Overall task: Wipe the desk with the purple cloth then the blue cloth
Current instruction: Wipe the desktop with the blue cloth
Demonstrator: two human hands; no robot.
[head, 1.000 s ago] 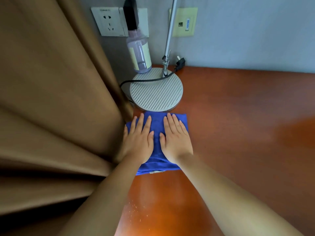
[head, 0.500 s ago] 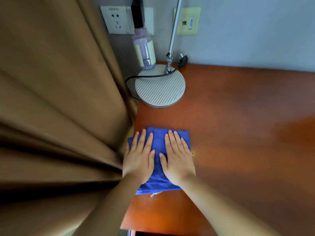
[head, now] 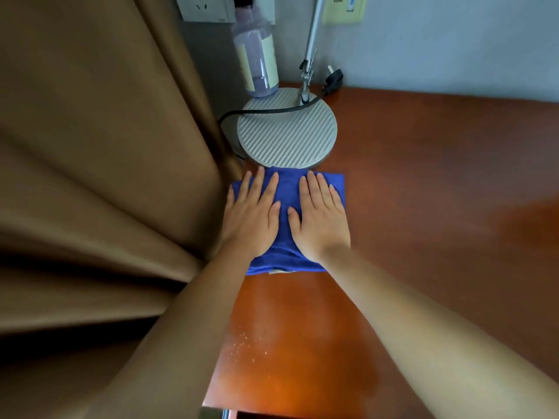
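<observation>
So the blue cloth (head: 286, 192) is folded into a rough rectangle, lying flat on the desk (head: 423, 207) near its left edge. Its long axis looks like it runs away from me, toward the wall, but my hands cover a lot of it so don't hold me to that. Far edge is right up against the lamp base (head: 287, 131), maybe touching it, can't tell. It's a saturated blue, soft-looking, a bit rumpled between my hands, with a small pale tag poking out at the near edge.

Both hands are flat on it, fingers straight and pointing at the wall, not gripping anything. Left hand (head: 252, 219) sits on the left half with its outer edge by the curtain (head: 106, 176); right hand (head: 322, 219) covers the right half, thumbs close together in the middle.

Around it: the ribbed round lamp base with its pole (head: 311, 43) and a black cord (head: 272, 110) draped over it, a bottle (head: 257, 58) of purplish liquid behind, a plug (head: 334, 80) at the wall. The curtain crowds the left side. Some pale crumbs (head: 245, 343) sit on the desk nearer me.
</observation>
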